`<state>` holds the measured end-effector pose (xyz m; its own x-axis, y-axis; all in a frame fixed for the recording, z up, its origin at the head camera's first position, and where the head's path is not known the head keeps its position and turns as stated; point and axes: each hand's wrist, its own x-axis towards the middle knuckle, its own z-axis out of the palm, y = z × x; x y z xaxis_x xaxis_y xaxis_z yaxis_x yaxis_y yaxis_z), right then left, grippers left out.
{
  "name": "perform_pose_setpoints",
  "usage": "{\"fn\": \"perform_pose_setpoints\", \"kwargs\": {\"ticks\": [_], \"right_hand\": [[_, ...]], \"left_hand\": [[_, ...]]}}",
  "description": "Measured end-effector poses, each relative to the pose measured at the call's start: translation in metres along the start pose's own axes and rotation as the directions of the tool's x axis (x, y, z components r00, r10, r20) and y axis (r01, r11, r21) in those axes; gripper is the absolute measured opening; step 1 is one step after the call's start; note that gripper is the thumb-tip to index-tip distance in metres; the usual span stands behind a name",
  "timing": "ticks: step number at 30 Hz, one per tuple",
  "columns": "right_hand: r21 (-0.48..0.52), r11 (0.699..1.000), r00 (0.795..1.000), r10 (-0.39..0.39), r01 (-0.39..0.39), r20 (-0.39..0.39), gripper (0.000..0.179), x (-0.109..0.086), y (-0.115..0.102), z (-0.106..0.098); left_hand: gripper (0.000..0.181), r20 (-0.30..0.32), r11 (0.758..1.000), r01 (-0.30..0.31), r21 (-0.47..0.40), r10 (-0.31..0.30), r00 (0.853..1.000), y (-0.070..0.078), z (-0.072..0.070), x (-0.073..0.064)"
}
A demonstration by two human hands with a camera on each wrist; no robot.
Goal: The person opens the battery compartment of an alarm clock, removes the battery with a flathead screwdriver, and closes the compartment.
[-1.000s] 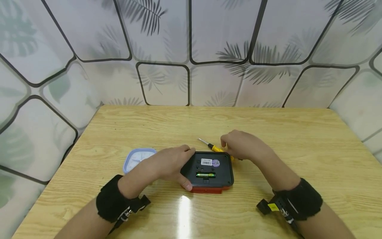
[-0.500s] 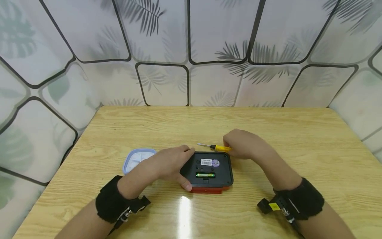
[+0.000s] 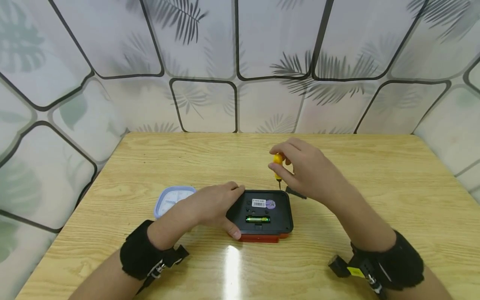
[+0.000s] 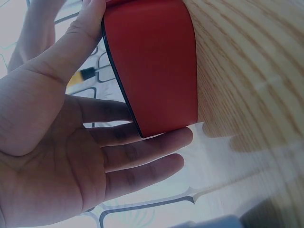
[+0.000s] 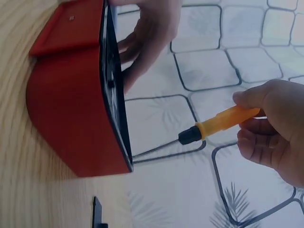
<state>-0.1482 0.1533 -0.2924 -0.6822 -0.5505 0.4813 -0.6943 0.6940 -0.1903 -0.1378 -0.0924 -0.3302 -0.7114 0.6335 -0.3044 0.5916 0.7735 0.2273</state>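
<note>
A red box [image 5: 66,104] with a black back panel [image 3: 277,216] lies panel up on the table. A green battery [image 3: 258,219] sits in its open compartment, below a barcode label [image 3: 259,203]. My left hand [image 3: 213,204] grips the box's left end, thumb on the near side and fingers across the far side. Between thumb and fingers, my right hand [image 3: 309,173] pinches the yellow handle of a screwdriver [image 5: 223,121]. The screwdriver stands nearly upright in the head view, its tip right at the panel's far right corner.
Just right of the box lies a small flat black piece [image 3: 296,193], like a battery cover. A blue-rimmed tray [image 3: 161,200] with white inside stands left of the box, partly hidden by the left arm. A patterned wall [image 3: 210,106] borders the wooden table [image 3: 375,166].
My right hand has lifted the screwdriver from beside the box's far edge and turned it tip down over the far right corner. The black piece has come into view. The left hand stays put.
</note>
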Motion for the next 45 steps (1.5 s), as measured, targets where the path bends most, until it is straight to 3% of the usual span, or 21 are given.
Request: {"fn": "perform_pose_setpoints", "kwargs": {"ticks": [6,16,26,37,45], "right_hand": [[0.083,0.991,0.989,-0.097,0.107,-0.111,0.028,-0.001,-0.016,-0.004],[0.247,0.944,0.972,-0.188,0.219,-0.143,0.031,-0.002,-0.033,0.006],[0.232,0.932,0.958,-0.250,0.277,-0.138,0.026,-0.004,-0.042,0.019],[0.165,0.930,0.938,-0.302,0.329,-0.169,0.031,-0.004,-0.046,0.026],[0.124,0.924,0.924,-0.337,0.361,-0.181,0.036,-0.006,-0.048,0.031]], "left_hand": [[0.117,0.007,1.000,0.016,-0.006,-0.016,1.000,0.001,-0.002,-0.001],[0.116,0.010,1.000,-0.001,-0.008,0.001,1.000,0.000,-0.003,-0.001],[0.112,0.010,1.000,-0.026,-0.013,0.026,1.000,-0.004,0.000,-0.002],[0.101,-0.029,0.998,-0.058,-0.029,0.058,0.998,-0.005,0.001,-0.002],[0.087,-0.042,0.998,-0.065,0.022,0.066,0.997,-0.004,-0.001,-0.004]]}}
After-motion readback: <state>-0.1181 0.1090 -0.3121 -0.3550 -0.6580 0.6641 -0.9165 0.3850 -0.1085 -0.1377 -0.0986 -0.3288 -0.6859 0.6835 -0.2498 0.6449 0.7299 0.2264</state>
